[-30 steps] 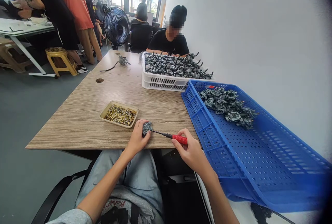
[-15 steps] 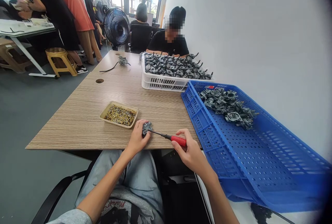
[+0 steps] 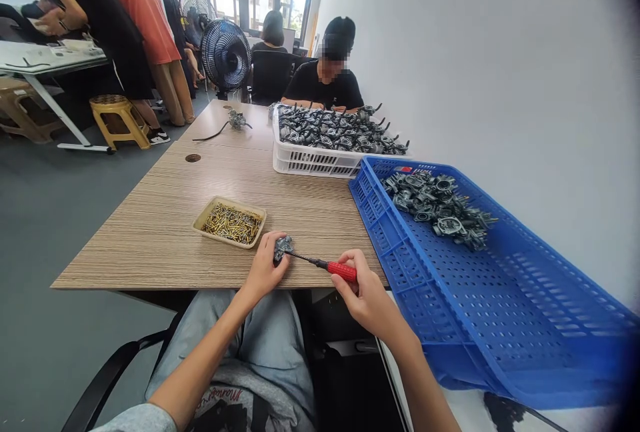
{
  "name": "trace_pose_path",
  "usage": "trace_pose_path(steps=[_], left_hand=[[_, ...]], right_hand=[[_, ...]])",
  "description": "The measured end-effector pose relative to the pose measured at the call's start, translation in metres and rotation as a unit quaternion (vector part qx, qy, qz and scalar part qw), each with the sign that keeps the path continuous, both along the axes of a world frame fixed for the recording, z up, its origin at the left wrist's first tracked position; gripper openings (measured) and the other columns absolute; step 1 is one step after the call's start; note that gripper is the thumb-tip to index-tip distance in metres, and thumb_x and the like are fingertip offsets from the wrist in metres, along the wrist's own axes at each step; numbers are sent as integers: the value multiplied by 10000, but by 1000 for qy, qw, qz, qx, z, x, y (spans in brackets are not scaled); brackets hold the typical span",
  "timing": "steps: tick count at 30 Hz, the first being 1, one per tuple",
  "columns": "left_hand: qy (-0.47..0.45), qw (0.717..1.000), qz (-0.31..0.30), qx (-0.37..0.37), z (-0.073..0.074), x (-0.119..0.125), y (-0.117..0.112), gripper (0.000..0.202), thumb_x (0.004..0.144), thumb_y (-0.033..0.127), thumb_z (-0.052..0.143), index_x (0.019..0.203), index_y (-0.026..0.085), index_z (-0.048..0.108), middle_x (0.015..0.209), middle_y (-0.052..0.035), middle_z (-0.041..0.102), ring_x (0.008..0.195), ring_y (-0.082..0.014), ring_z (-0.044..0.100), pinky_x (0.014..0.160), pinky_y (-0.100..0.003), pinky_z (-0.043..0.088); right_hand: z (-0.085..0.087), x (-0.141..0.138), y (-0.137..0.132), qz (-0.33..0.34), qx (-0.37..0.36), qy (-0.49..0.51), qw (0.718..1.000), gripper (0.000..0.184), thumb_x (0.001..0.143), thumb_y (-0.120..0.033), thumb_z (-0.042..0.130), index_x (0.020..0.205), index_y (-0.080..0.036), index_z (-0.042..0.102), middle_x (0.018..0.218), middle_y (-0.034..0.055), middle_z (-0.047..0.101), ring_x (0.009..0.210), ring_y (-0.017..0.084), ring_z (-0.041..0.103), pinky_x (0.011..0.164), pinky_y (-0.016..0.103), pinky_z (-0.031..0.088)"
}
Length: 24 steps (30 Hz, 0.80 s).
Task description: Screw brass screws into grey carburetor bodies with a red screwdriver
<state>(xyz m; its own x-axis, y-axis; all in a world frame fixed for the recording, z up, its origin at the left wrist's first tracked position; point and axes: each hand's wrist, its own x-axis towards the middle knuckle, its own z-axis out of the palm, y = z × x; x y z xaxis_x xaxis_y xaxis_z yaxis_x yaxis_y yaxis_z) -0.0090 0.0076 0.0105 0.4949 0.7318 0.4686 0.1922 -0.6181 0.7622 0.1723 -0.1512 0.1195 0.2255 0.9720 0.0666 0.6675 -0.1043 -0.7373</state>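
- Metal casting [image 3: 283, 245]: grey, irregular, on the wood-grain table [image 3: 150, 232]; fingers of left hand [image 3: 265, 268] grip it.
- Screwdriver [image 3: 321, 264]: textured red handle, held in fingers of right hand [image 3: 369, 293]; tip at casting.
- Blue perforated crate [image 3: 505, 299]: red-white label [image 3: 404, 169], illegible.
- Shirt [image 3: 267, 389]: red script, "Man" legible.

The screwdriver handle [image 3: 341, 271] is red, the metal part [image 3: 283, 247] grey, the crate [image 3: 510, 299] blue, the tabletop [image 3: 310, 205] streaky brown.

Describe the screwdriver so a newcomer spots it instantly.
Left of the blue crate is the near edge of the wooden table. There the right hand holds the screwdriver, its dark shaft reaching to a metal part in the left hand. Its red handle distinguishes it from its grey neighbour.
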Motion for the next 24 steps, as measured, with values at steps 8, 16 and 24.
trace_pose_path(steps=[8,16,24], left_hand=[[-3,1000,-1,6,0,0,0,382,933,207,533,1309,221,469,1296,-113,519,1272,-243,495,1129,-429,396],[0,1000,0,6,2,0,0,372,932,218,539,1299,222,479,1291,-113,521,1269,-249,500,1126,-439,401],[-10,999,52,2,-4,2,-2,451,937,283,586,1344,183,420,1274,-129,538,1223,-252,524,1085,-446,422]], right_hand=[[-5,-1,2,-71,-14,-99,992,240,994,-486,462,918,-259,446,656,-14,600,559,212,563,577,285,323],[-4,-2,2,-36,18,-21,999,160,997,-414,477,1022,-259,447,699,-32,584,590,186,543,580,272,338],[-21,30,9,-187,107,52,975,322,964,-560,506,969,-238,505,641,-37,518,534,150,485,519,255,380]])
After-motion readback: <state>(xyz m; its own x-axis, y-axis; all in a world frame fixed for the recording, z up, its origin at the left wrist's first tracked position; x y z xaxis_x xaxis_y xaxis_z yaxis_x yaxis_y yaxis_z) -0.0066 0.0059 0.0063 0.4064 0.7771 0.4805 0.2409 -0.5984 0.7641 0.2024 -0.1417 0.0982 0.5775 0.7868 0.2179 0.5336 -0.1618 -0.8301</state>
